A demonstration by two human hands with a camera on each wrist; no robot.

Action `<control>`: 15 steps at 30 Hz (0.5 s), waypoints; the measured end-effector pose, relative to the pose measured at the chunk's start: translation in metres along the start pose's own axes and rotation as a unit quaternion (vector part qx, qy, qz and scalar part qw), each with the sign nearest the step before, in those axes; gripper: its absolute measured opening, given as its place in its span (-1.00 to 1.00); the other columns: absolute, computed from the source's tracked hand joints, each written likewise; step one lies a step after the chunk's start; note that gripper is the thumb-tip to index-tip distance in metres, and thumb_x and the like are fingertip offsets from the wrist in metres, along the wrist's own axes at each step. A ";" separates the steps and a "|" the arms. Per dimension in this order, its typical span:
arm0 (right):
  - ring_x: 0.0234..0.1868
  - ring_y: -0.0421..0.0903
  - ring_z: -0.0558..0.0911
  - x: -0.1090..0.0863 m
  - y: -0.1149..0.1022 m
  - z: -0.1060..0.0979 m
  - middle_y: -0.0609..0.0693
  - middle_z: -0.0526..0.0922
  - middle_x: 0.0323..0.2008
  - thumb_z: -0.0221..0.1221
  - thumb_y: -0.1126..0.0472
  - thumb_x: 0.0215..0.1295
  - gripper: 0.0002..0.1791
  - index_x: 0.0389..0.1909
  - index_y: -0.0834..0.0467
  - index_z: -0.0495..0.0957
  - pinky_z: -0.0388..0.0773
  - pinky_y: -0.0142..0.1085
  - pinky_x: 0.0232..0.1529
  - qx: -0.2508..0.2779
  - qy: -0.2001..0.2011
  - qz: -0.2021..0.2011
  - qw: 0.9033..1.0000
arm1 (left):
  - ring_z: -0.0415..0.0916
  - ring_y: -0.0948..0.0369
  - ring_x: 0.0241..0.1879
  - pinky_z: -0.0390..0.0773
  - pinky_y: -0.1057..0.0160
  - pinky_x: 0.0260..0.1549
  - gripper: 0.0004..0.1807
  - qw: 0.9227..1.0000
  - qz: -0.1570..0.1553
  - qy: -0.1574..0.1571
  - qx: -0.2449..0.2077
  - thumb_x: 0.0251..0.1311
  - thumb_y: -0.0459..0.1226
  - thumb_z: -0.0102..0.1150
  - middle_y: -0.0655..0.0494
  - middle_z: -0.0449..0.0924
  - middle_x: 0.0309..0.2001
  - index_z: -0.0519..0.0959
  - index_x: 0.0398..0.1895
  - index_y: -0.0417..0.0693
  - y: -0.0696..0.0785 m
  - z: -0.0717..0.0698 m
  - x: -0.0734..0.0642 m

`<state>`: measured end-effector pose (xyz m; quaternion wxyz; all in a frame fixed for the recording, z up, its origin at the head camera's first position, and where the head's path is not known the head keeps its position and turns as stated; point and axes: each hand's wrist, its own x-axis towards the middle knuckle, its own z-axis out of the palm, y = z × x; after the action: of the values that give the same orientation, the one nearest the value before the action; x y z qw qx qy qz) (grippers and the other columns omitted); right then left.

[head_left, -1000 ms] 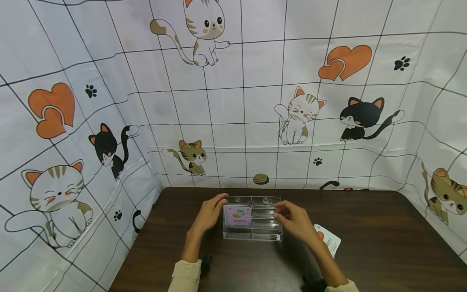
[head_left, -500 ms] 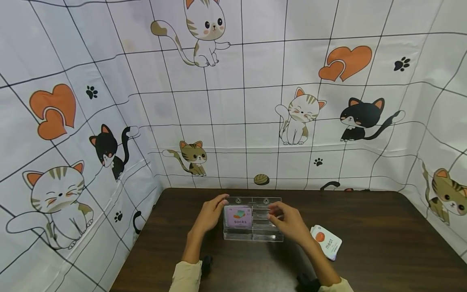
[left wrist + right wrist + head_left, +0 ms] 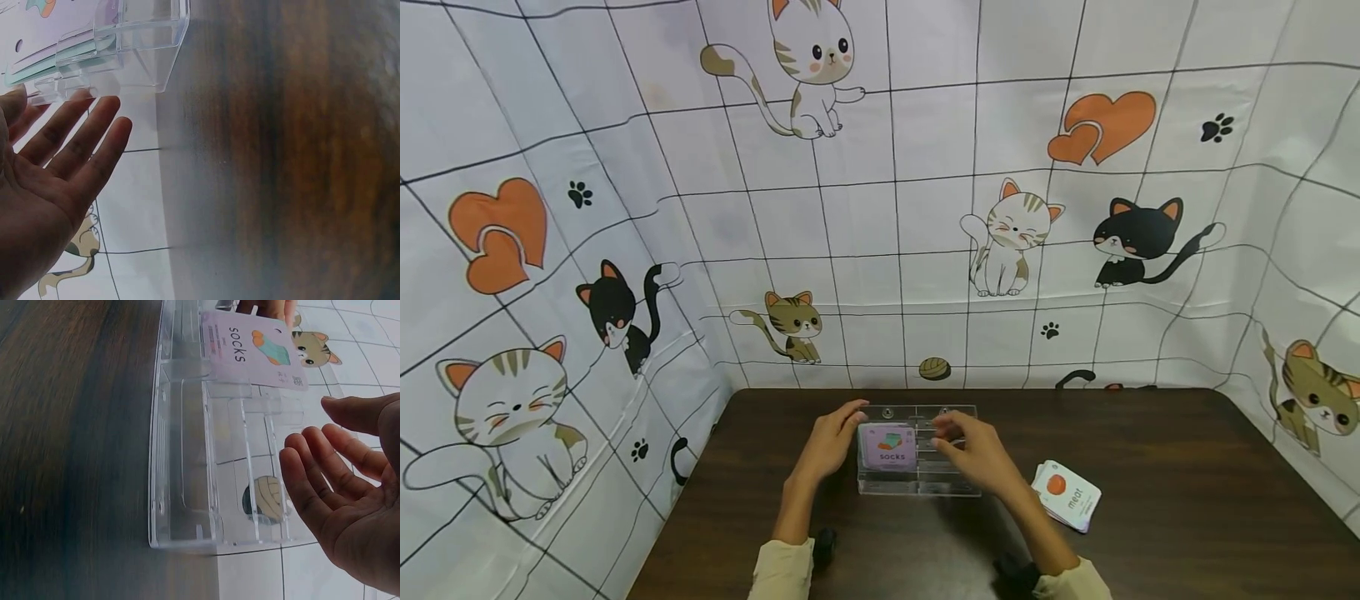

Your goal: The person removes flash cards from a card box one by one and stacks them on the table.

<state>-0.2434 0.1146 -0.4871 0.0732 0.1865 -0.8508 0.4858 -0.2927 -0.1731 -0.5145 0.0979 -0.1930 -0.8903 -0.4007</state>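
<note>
The left hand [image 3: 827,443] lay with fairly straight fingers at the clear rack's [image 3: 949,485] upper left corner; whether it pinched cannot be told. The right hand [image 3: 979,454], well apart from the left, held nothing, fingers loosely bent near the rack's right half. The rack's long axis ran left to right, its tiers facing the person; a "socks" card [image 3: 889,447] leaned in the left column, lettering upright. Right of it, a "meat" card [image 3: 1070,496] topped others on the dark table [image 3: 1187,492].

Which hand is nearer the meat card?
Right. The right hand is left of the meat card, at the clear rack; the left hand is farther, by the rack's corner.
</note>
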 end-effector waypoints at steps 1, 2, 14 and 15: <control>-0.10 0.00 0.77 0.001 0.000 0.001 0.09 0.81 -0.14 0.36 0.34 0.44 -0.74 0.09 0.30 0.67 0.76 -0.25 -0.08 0.001 -0.003 -0.006 1.000 | 0.67 0.05 -0.02 0.63 -0.13 0.09 -0.62 1.000 0.000 0.000 0.001 0.70 -0.20 -0.03 -0.08 0.78 0.12 0.59 0.40 -0.03 0.000 -0.001 0.000; -0.10 0.01 0.77 0.003 0.000 0.003 0.10 0.81 -0.14 0.36 0.33 0.45 -0.74 0.09 0.31 0.67 0.76 -0.25 -0.09 0.000 -0.006 -0.014 1.000 | 0.67 0.06 -0.02 0.63 -0.12 0.08 -0.62 1.000 -0.001 0.001 0.002 0.70 -0.19 -0.03 -0.08 0.78 0.12 0.59 0.41 -0.03 -0.001 -0.002 -0.001; -0.15 -0.05 0.77 0.012 -0.006 0.019 0.11 0.81 -0.15 0.39 0.35 0.40 -0.76 0.04 0.28 0.69 0.73 -0.33 -0.13 -0.001 0.003 -0.022 1.000 | 0.68 0.01 0.03 0.63 -0.17 0.14 -0.62 1.000 0.002 0.000 -0.003 0.70 -0.17 -0.02 -0.13 0.77 0.12 0.60 0.39 -0.03 -0.003 0.000 0.002; -0.16 -0.05 0.77 0.012 -0.007 0.021 0.12 0.81 -0.16 0.39 0.36 0.39 -0.76 0.04 0.29 0.69 0.74 -0.33 -0.13 -0.001 0.005 -0.022 1.000 | 0.68 0.01 0.03 0.63 -0.18 0.15 -0.62 1.000 0.000 0.000 -0.008 0.69 -0.17 -0.02 -0.14 0.77 0.13 0.60 0.39 -0.03 -0.002 0.000 0.002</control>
<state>-0.2509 0.0906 -0.4882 0.0882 0.2031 -0.8467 0.4838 -0.2954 -0.1737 -0.5153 0.0967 -0.1938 -0.8872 -0.4074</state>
